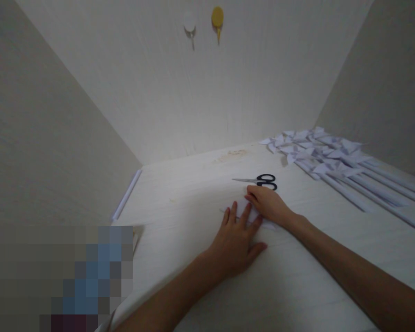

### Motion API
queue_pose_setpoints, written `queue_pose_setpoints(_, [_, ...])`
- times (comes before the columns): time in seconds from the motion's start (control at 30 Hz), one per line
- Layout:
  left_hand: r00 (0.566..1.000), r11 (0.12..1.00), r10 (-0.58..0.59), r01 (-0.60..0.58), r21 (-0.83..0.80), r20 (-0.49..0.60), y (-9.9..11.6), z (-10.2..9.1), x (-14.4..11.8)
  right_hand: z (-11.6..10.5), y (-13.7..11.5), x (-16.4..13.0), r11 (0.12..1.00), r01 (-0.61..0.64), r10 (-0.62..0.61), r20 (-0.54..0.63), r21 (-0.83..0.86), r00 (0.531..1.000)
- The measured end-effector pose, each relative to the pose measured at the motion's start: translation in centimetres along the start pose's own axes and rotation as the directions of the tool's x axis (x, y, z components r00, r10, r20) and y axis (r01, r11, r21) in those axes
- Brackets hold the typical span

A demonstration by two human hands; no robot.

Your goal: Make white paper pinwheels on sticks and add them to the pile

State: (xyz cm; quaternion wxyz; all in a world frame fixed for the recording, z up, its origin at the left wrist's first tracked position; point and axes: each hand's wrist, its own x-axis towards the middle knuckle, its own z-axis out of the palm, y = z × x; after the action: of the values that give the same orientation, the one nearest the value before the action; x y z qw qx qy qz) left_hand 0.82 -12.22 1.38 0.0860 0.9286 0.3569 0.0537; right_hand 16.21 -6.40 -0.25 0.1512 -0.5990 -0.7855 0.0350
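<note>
My left hand (237, 242) lies flat, fingers spread, on a white paper (244, 211) on the worktop (193, 193). My right hand (268, 203) presses the paper's far edge, fingers together. Scissors (259, 181) lie just beyond.

Under the fingers (235, 213) of both hands lies a small sheet of thin white paper (245, 211), matt and creased flat. Just beyond those fingers rest scissors with glossy black plastic handles and smooth grey metal blades (259, 180). The pale, wood-grain counter (193, 193) has a matt finish with fine lines running through it. Farther off to the right of the fingers sits a heap of white folded paper pinwheels on rolled paper sticks (332, 159), matt, with sharp creases. Far beyond the fingers, the matt wall carries one white hook (189, 25) and one yellow hook (217, 19), both looking like smooth plastic.
</note>
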Motion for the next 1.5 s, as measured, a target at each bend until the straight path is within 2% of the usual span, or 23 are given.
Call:
queue_pose_setpoints(0.17, [0.999,1.000,0.013,-0.013,0.008,0.034,0.2,-0.2,-0.3,-0.1,0.0,-0.1,1.000,0.023,-0.023,-0.005,-0.022,1.000])
queue_pose_setpoints(0.27, [0.999,1.000,-0.004,0.004,0.013,0.051,0.1,-0.3,-0.1,0.0,0.5,-0.2,0.996,0.020,-0.016,-0.042,0.090,0.999])
queue_pose_setpoints(0.43, [0.997,0.998,-0.053,0.052,0.023,0.059,-0.9,-0.4,0.4,-0.4,1.0,-0.7,0.950,0.014,0.056,-0.214,0.311,0.975])
queue_pose_setpoints(0.5, [0.996,0.998,-0.055,0.053,0.032,0.063,-1.3,-0.4,0.6,-0.8,0.7,-1.0,0.931,0.034,0.061,-0.246,0.363,0.967])
queue_pose_setpoints(0.6, [0.996,0.995,-0.080,0.078,0.059,0.029,-1.8,-0.1,0.9,-1.1,0.0,-1.4,0.894,0.124,-0.038,-0.205,0.430,0.978])
queue_pose_setpoints(0.67, [0.989,0.985,-0.143,0.145,0.091,-0.031,-2.2,0.2,1.1,-0.9,-0.5,-1.6,0.883,0.154,-0.095,-0.153,0.443,0.984])
queue_pose_setpoints(0.77, [0.964,0.956,-0.244,0.258,0.138,-0.107,-2.7,0.8,1.4,-0.4,-0.8,-1.7,0.915,0.161,-0.131,-0.104,0.371,0.986])
queue_pose_setpoints(0.83, [0.950,0.937,-0.283,0.303,0.175,-0.130,-3.0,1.1,1.6,-0.1,-1.0,-1.9,0.940,0.215,-0.195,-0.101,0.265,0.976])
queue_pose_setpoints(0.93, [0.943,0.920,-0.299,0.326,0.219,-0.147,-3.1,1.2,1.7,-0.1,-1.2,-2.1,0.947,0.310,-0.302,-0.096,0.080,0.948])
queue_pose_setpoints(1.03, [0.942,0.915,-0.297,0.327,0.236,-0.155,-3.0,1.2,1.5,-0.5,-1.4,-2.2,0.942,0.334,-0.335,-0.088,-0.026,0.938])
queue_pose_setpoints(1.2, [0.942,0.919,-0.297,0.327,0.220,-0.159,-1.7,1.3,0.8,-0.7,-0.7,-1.9,0.953,0.289,-0.297,-0.092,-0.088,0.950])
queue_pose_setpoints(1.4, [0.969,0.950,-0.227,0.243,0.194,-0.098,-0.5,1.3,0.3,0.3,0.2,-1.5,0.969,0.206,-0.223,-0.129,-0.134,0.966])
queue_pose_setpoints(1.5, [0.974,0.960,-0.196,0.214,0.182,-0.115,-1.0,1.3,0.7,0.8,-0.1,-1.4,0.957,0.285,-0.289,-0.085,-0.058,0.953])
